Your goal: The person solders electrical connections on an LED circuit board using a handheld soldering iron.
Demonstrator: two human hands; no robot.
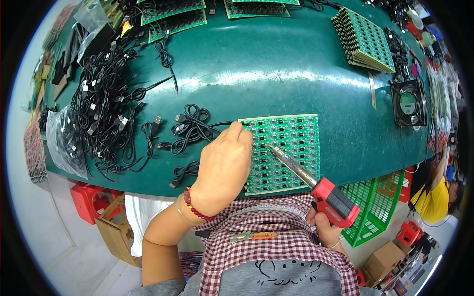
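A green circuit board panel [290, 163], covered in rows of small black and silver parts, lies flat at the table's near edge. My left hand [224, 160] is over its left edge, fingers pinched on the end of a black USB cable [193, 118] at the upper left corner. The cable's coil rests on the table left of that hand. In my right hand [323, 227] is a red and black soldering iron [335, 203], its metal barrel slanting up and left. Its tip is over the board's left part; whether it touches cannot be told.
A heap of black USB cables [101, 108] covers the green table [222, 74] at left, beside a plastic bag [66, 143]. A stack of boards [365, 42] and a fan [409, 102] stand at right. More boards [177, 24] lie far back. A green crate [373, 209] sits below the table.
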